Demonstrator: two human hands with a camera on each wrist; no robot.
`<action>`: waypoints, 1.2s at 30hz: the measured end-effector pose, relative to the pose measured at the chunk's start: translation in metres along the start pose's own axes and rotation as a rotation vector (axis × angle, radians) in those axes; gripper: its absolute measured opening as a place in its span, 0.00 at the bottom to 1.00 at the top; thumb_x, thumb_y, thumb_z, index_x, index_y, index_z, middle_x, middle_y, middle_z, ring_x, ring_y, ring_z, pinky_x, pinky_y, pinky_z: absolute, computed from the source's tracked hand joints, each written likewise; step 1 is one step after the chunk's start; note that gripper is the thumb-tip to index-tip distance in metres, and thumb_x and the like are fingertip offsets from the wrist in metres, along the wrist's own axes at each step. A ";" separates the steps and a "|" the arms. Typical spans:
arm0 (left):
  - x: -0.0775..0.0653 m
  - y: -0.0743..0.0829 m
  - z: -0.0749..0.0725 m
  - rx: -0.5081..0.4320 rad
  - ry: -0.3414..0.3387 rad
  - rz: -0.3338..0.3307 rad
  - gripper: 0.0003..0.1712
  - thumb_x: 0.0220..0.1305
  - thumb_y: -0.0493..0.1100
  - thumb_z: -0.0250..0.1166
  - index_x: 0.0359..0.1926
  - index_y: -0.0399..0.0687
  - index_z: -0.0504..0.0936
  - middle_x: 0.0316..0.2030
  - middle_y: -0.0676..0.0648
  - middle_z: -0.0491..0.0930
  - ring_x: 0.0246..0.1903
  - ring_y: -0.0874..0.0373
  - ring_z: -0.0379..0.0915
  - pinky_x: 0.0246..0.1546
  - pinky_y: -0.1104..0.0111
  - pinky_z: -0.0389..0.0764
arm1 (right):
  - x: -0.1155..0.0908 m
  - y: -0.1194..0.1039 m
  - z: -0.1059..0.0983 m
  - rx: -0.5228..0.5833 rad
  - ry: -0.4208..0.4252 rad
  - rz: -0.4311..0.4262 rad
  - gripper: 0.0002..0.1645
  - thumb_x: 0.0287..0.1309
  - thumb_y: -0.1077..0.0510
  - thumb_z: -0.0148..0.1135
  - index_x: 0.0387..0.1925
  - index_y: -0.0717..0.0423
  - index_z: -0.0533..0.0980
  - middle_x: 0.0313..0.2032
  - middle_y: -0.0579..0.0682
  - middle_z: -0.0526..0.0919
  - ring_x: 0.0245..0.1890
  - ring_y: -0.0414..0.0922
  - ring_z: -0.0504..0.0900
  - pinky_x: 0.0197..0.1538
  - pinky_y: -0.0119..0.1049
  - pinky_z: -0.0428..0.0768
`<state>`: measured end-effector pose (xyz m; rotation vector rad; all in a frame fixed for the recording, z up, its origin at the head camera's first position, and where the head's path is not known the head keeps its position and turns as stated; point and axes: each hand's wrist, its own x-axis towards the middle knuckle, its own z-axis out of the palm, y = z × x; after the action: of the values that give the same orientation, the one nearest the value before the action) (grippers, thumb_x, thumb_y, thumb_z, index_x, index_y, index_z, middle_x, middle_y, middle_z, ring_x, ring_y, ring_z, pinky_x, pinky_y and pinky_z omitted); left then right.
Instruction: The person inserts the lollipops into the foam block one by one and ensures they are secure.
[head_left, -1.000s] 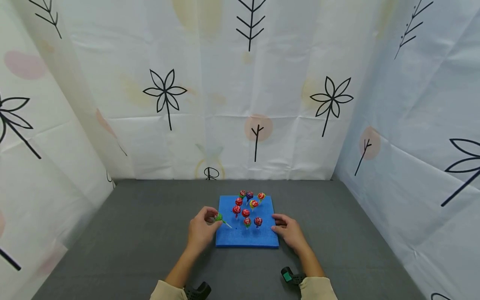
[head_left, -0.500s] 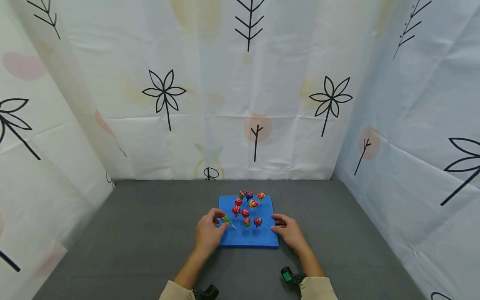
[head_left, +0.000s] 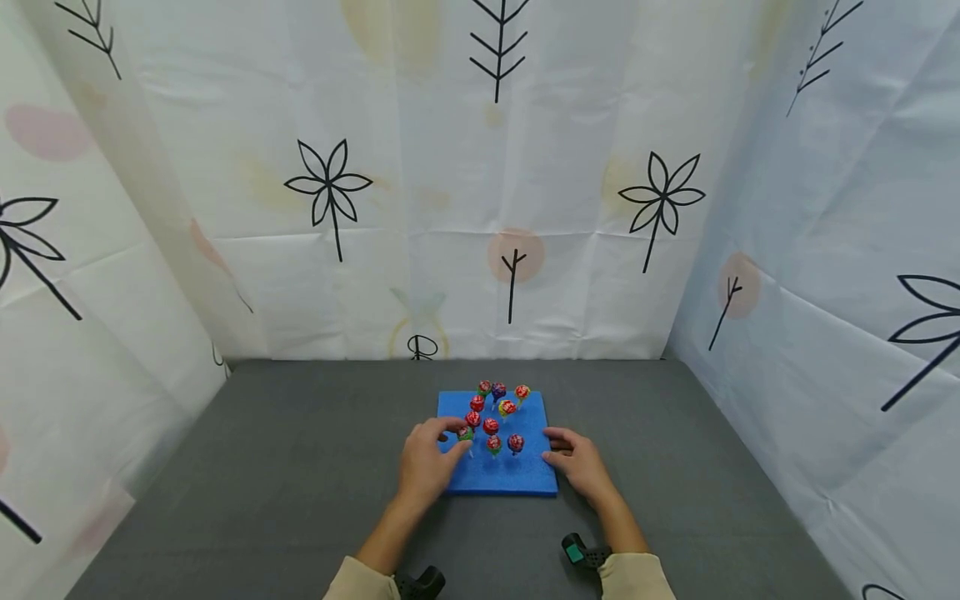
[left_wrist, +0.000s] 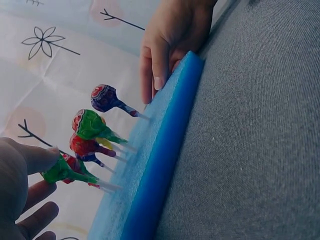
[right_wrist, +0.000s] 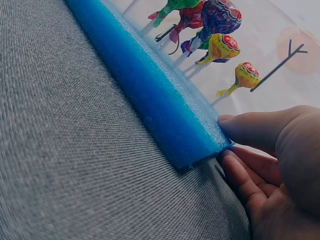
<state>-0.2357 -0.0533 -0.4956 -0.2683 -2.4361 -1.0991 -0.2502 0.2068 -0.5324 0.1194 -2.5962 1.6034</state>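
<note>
My left hand [head_left: 427,463] pinches a green-wrapped lollipop [left_wrist: 59,171] by its head, between thumb and fingers. Its white stick points down at the left part of a blue foam board [head_left: 510,477]; whether the tip is in the foam, I cannot tell. Several lollipops stand upright on their sticks in the board, among them a purple one [head_left: 516,443] and a red-and-green one [head_left: 494,444]. At the board's right edge, my right hand [head_left: 582,465] holds the foam, its thumb [right_wrist: 260,127] on top and the other fingers against the side and underside.
The board lies flat on a grey cloth-covered table [head_left: 315,467]. White patterned curtains [head_left: 450,167] enclose the back and both sides. Standing lollipops, such as a yellow-and-red one [head_left: 507,407], crowd the board's middle and far half, close to my left fingers.
My left hand has moved right over the board with the green lollipop, whose stick has gone from slanted to nearly upright. The right hand has stayed at the board's edge.
</note>
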 end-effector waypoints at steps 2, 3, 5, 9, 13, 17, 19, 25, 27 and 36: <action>0.001 0.002 0.001 -0.009 -0.004 0.003 0.13 0.54 0.45 0.75 0.42 0.54 0.86 0.38 0.53 0.82 0.37 0.57 0.73 0.39 0.60 0.73 | 0.000 0.000 0.000 -0.001 0.002 -0.001 0.21 0.59 0.66 0.65 0.55 0.64 0.76 0.49 0.57 0.81 0.49 0.53 0.79 0.52 0.50 0.77; 0.001 0.003 0.001 -0.015 -0.004 0.004 0.13 0.54 0.45 0.75 0.42 0.54 0.86 0.38 0.53 0.82 0.37 0.57 0.73 0.39 0.60 0.73 | 0.000 0.000 -0.001 -0.001 0.002 0.000 0.21 0.59 0.66 0.65 0.55 0.64 0.76 0.49 0.57 0.81 0.49 0.53 0.79 0.52 0.50 0.77; 0.002 0.004 0.003 -0.025 0.002 0.009 0.13 0.53 0.44 0.75 0.41 0.53 0.86 0.37 0.53 0.82 0.36 0.57 0.73 0.39 0.59 0.73 | 0.000 -0.001 -0.001 -0.005 0.003 0.000 0.21 0.59 0.66 0.65 0.55 0.64 0.76 0.49 0.57 0.81 0.49 0.53 0.79 0.52 0.50 0.77; 0.002 0.005 0.005 -0.033 0.003 -0.006 0.13 0.53 0.44 0.76 0.41 0.52 0.85 0.37 0.53 0.83 0.36 0.57 0.73 0.39 0.60 0.72 | -0.001 -0.001 -0.001 -0.017 0.003 -0.001 0.22 0.59 0.66 0.65 0.55 0.64 0.76 0.49 0.58 0.81 0.49 0.53 0.79 0.52 0.49 0.77; 0.002 0.007 0.007 -0.018 -0.010 -0.021 0.13 0.53 0.45 0.76 0.41 0.52 0.85 0.37 0.53 0.84 0.36 0.57 0.73 0.39 0.61 0.71 | 0.000 -0.001 -0.001 -0.005 0.004 0.005 0.22 0.59 0.66 0.65 0.56 0.63 0.76 0.50 0.57 0.81 0.50 0.53 0.79 0.52 0.49 0.77; 0.001 0.008 0.007 0.009 -0.012 -0.018 0.12 0.52 0.45 0.76 0.39 0.52 0.86 0.35 0.53 0.84 0.35 0.57 0.73 0.37 0.61 0.71 | 0.000 -0.002 -0.001 0.002 0.000 0.015 0.22 0.59 0.66 0.65 0.56 0.63 0.76 0.50 0.58 0.81 0.50 0.53 0.79 0.53 0.50 0.77; 0.000 0.008 0.007 0.015 -0.011 -0.016 0.12 0.52 0.45 0.76 0.38 0.51 0.86 0.34 0.53 0.84 0.34 0.56 0.73 0.36 0.62 0.70 | 0.000 -0.001 -0.001 -0.001 -0.002 0.011 0.22 0.59 0.66 0.65 0.56 0.64 0.76 0.50 0.58 0.81 0.50 0.54 0.79 0.52 0.50 0.77; 0.000 0.006 0.009 0.018 0.003 -0.008 0.11 0.51 0.44 0.76 0.37 0.50 0.86 0.33 0.53 0.84 0.33 0.55 0.73 0.34 0.62 0.69 | 0.000 -0.001 -0.002 -0.001 -0.004 0.022 0.22 0.59 0.66 0.65 0.56 0.64 0.76 0.50 0.58 0.80 0.50 0.54 0.79 0.53 0.50 0.76; 0.000 0.006 0.009 0.018 0.006 -0.010 0.11 0.51 0.44 0.76 0.36 0.51 0.86 0.33 0.53 0.84 0.33 0.55 0.73 0.34 0.62 0.68 | 0.000 -0.001 -0.002 -0.002 -0.005 0.024 0.22 0.60 0.66 0.65 0.56 0.64 0.76 0.50 0.58 0.80 0.50 0.54 0.78 0.53 0.50 0.76; -0.003 -0.001 0.011 -0.014 0.001 0.002 0.13 0.52 0.45 0.76 0.39 0.52 0.85 0.36 0.54 0.84 0.35 0.57 0.73 0.39 0.61 0.70 | 0.000 0.002 0.000 -0.003 0.010 0.007 0.21 0.60 0.64 0.65 0.55 0.63 0.77 0.50 0.57 0.81 0.50 0.53 0.79 0.53 0.50 0.76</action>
<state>-0.2368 -0.0463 -0.5043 -0.2742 -2.4274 -1.1155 -0.2499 0.2077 -0.5337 0.1014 -2.5945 1.5987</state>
